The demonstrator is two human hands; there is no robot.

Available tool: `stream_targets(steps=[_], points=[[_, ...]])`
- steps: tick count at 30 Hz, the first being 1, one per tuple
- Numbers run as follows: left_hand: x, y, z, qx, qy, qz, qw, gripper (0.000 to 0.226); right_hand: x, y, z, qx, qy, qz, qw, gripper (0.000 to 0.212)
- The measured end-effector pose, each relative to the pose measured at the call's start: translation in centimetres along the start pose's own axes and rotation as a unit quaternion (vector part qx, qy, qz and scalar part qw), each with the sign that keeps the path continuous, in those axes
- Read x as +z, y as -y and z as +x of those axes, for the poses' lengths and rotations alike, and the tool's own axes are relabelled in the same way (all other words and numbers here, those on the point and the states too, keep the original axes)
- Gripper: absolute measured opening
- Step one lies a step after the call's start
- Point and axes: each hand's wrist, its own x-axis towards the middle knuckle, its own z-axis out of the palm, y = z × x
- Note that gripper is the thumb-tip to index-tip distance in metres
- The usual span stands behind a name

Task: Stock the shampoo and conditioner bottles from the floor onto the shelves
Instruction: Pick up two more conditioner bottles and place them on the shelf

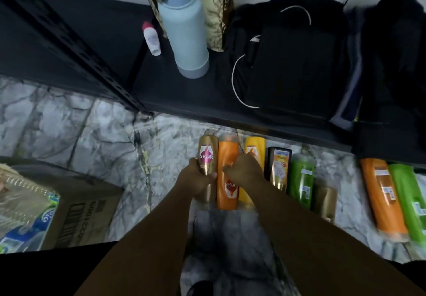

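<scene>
A row of shampoo and conditioner bottles lies on the marble floor (92,134) below the dark shelf (184,93). My left hand (198,180) grips a gold Sunsilk bottle (207,155) at the row's left end. My right hand (246,169) hovers with curled fingers over the orange bottle (227,157) and the yellow bottle (254,144); whether it holds either I cannot tell. Further right lie a black-capped bottle (279,169), a green bottle (302,178) and a gold one (325,201). An orange bottle (382,194) and a green bottle (405,199) lie apart at the far right.
On the shelf stand a pale blue flask (184,30), a small white bottle with a red cap (151,38), a coffee bag (219,12) and black bags (295,65) with a white cable. A cardboard box (87,208) with packaged goods sits on the floor at left.
</scene>
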Motion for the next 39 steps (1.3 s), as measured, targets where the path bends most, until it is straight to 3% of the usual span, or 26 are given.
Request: stream_targets(steps=[5,10,13,18,20,24,26,30,33,39], points=[[0.3,0.7,0.0,-0.051,0.017,-0.039,0.998,0.067,0.1,0.9,-0.3,0.05,0.067,0.015,0.996,0.037],[0.5,2.3,-0.6,-0.034,-0.015,-0.04,0.999,0.063,1.7,0.8,-1.2,0.08,0.058,0.066,0.993,0.091],[0.6,2.6,-1.2,-0.037,-0.009,-0.072,0.997,0.058,1.8,0.0,-1.7,0.093,0.072,0.13,0.984,0.105],[-0.2,1.9,-2.5,0.013,0.002,-0.159,0.987,0.073,0.2,-0.8,-2.5,0.033,0.118,0.215,0.969,0.085],[-1.1,1.1,-3.1,0.048,-0.012,-0.202,0.978,0.078,-0.5,-0.3,-2.9,0.005,0.1,0.246,0.964,0.076],[-2.8,-0.8,-3.6,0.144,-0.004,-0.206,0.968,0.073,-2.7,1.1,-4.0,-0.054,0.052,0.247,0.966,0.078],[-3.3,-2.0,-4.4,0.165,-0.008,-0.216,0.962,0.065,-3.8,1.4,-4.8,-0.071,0.031,0.255,0.964,0.076],[-3.9,-2.9,-6.1,0.17,-0.025,-0.221,0.96,0.072,-4.6,1.5,-6.3,-0.09,-0.004,0.27,0.959,0.067],[-4.4,-3.8,-7.7,0.151,-0.055,-0.207,0.965,0.051,-5.0,2.0,-7.1,-0.104,-0.024,0.275,0.956,0.058],[-4.8,-5.4,-10.6,0.187,-0.14,-0.056,0.971,0.043,-6.0,2.7,-9.7,-0.151,-0.069,0.2,0.966,0.043]])
